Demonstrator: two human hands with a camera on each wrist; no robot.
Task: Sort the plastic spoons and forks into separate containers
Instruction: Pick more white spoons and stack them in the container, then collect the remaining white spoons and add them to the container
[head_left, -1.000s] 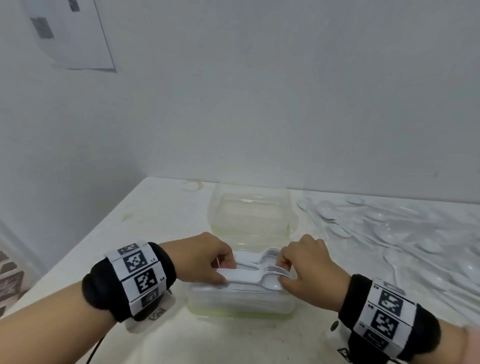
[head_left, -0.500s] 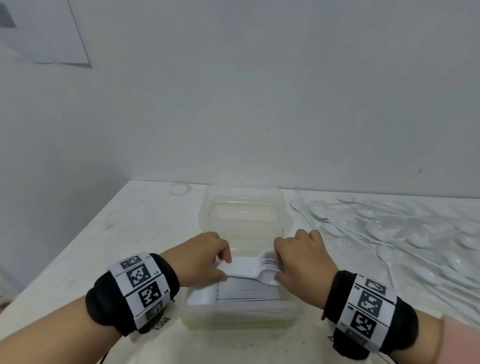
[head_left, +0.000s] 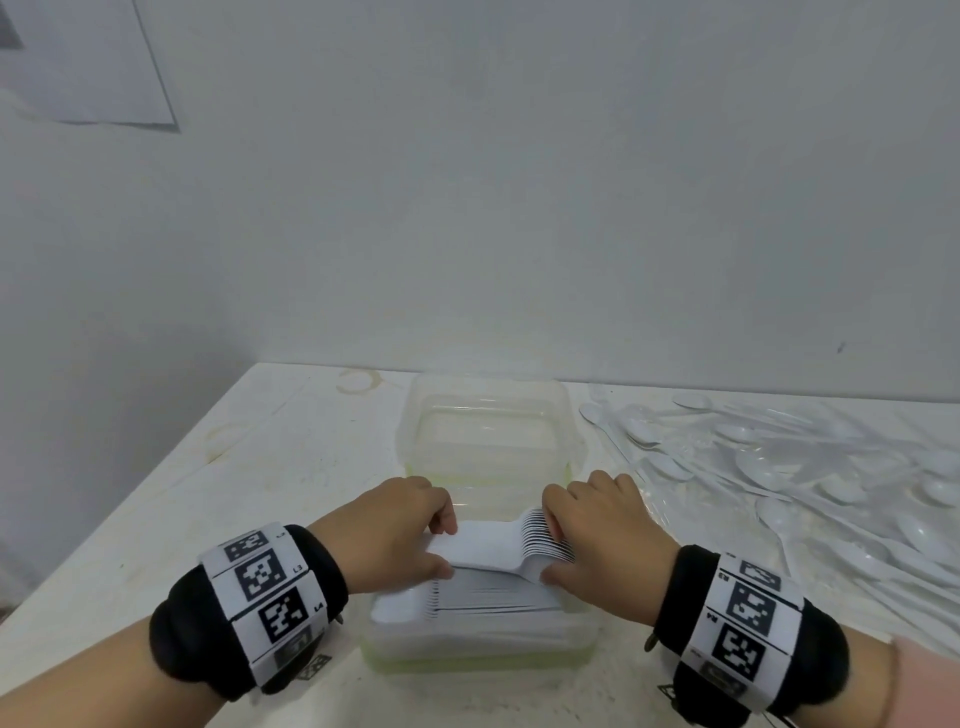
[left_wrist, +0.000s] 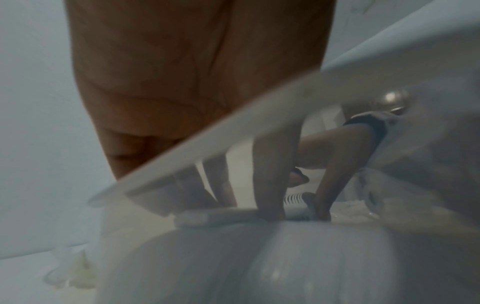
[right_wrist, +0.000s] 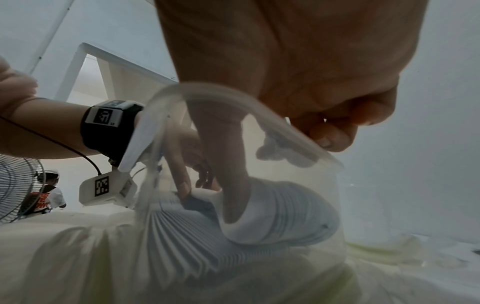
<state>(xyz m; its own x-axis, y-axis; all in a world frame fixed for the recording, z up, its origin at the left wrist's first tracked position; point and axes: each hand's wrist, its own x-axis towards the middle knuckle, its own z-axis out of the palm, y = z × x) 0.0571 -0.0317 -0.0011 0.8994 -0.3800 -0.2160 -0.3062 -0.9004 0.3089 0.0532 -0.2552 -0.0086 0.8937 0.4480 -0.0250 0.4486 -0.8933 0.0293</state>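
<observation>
Head view shows a white table (head_left: 270, 467) pushed against a pale wall (head_left: 519, 208), its left edge running off toward the viewer and its far edge meeting the wall. Two clear plastic containers stand one behind the other near the middle: the near container (head_left: 582, 644) sits close to the front, and the far container (head_left: 563, 415) touches or nearly touches it behind. Left of both, the tabletop is bare apart from stains. To the right, a loose spread of clear spoons (head_left: 779, 467) covers the table out to the frame edge.

Black wristbands (head_left: 249, 608) on both arms carry square black-and-white coded tags; small marks such as "L3" and "L4" can be read on the left one, and the right band's marks are too small to read.

A stack of white forks (head_left: 493, 545) is held over the near container, above more white forks (head_left: 488, 603) already lying inside it. The left hand (head_left: 395, 530) pinches the handle end, thumb below and fingers curled over the top. The right hand (head_left: 602, 535) grips the tined end the same way. In the right wrist view the thumb (right_wrist: 228, 174) presses against the fanned fork heads inside the container wall (right_wrist: 311, 185). The left wrist view is blurred, yet fingers (left_wrist: 270, 185) reach down onto the fork handles.
</observation>
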